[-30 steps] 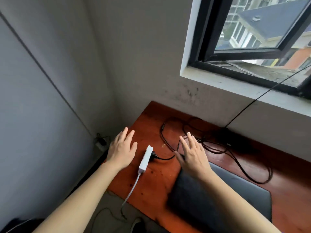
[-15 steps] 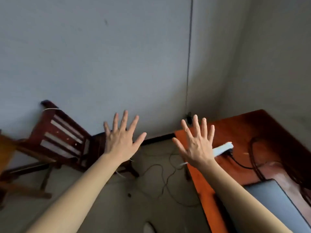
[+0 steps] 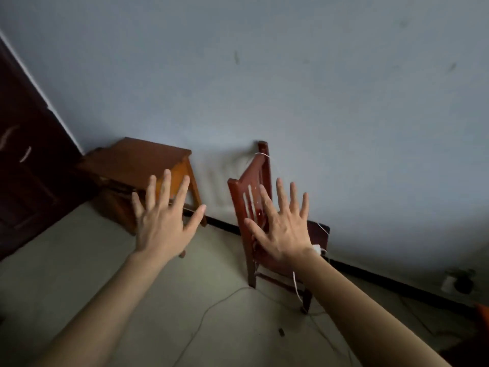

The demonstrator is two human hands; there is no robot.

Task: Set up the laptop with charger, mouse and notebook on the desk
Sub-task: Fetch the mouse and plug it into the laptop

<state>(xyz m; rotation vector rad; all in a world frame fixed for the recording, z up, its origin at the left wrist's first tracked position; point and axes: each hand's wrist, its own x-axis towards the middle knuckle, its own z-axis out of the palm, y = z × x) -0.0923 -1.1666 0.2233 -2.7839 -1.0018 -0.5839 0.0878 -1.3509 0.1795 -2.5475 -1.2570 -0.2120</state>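
Observation:
Both my hands are raised in front of me with fingers spread, and neither holds anything. My left hand (image 3: 162, 221) is in front of a small wooden table. My right hand (image 3: 283, 223) is in front of a red wooden chair. The laptop, charger, mouse and notebook are out of view. Only a sliver of the orange desk corner (image 3: 483, 315) shows at the right edge.
A small wooden table (image 3: 132, 161) stands against the pale wall at the left. A red slatted chair (image 3: 247, 186) with a white cord on it stands to its right. Thin cables (image 3: 211, 311) lie on the floor. A wall socket (image 3: 456, 283) sits low right. A dark door (image 3: 23, 165) fills the left edge.
The view has swung left, away from the desk, laptop and power strip, to the chair and small table. Both hands stay raised, spread and empty.

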